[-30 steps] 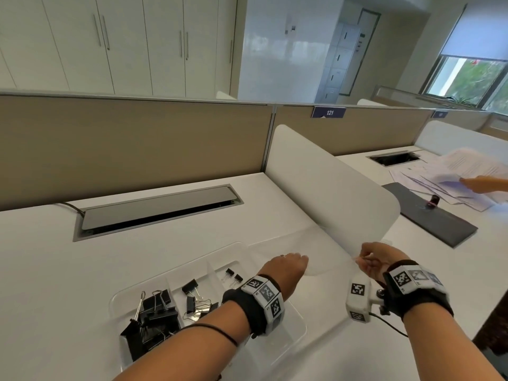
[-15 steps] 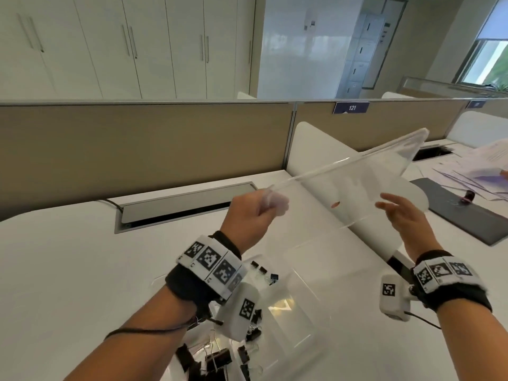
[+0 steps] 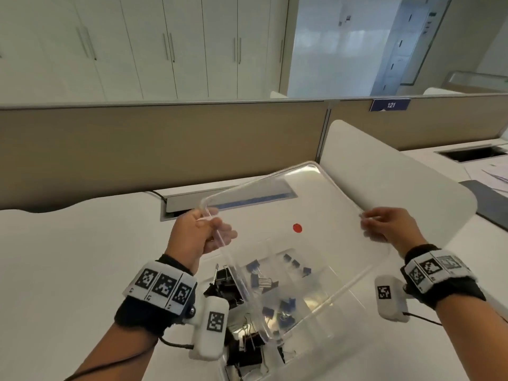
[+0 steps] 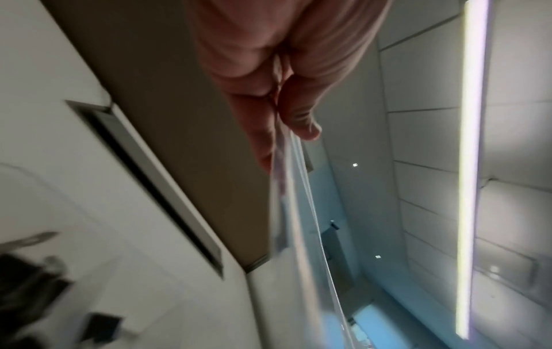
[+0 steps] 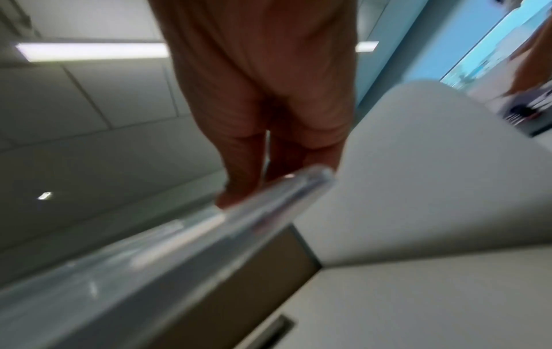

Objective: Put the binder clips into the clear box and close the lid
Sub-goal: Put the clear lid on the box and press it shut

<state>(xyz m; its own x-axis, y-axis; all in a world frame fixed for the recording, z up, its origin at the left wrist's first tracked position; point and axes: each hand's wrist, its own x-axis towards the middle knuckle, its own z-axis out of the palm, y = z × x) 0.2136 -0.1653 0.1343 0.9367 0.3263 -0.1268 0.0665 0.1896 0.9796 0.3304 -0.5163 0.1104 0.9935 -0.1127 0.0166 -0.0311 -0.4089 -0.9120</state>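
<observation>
I hold the clear lid [image 3: 297, 204] tilted in the air above the clear box [image 3: 338, 334], which sits on the white desk. A red dot [image 3: 297, 228] marks the lid. My left hand [image 3: 200, 232] pinches the lid's left edge [image 4: 286, 189] between thumb and fingers. My right hand [image 3: 384, 226] grips the lid's right edge [image 5: 269, 200]. Black binder clips [image 3: 228, 287] lie in the box below my left wrist, and more show through the lid [image 3: 264, 281]. The box's near end is cut off at the frame's bottom.
A grey cable slot [image 3: 192, 200] is set into the desk behind the lid. A tan partition [image 3: 165, 144] runs along the back, and a white rounded divider [image 3: 398, 177] stands at the right. Papers and a dark mat [image 3: 492, 199] lie on the neighbouring desk.
The lid has risen off the desk, with both hands taking hold of its edges. It has now swung over the box, its top face turned towards me.
</observation>
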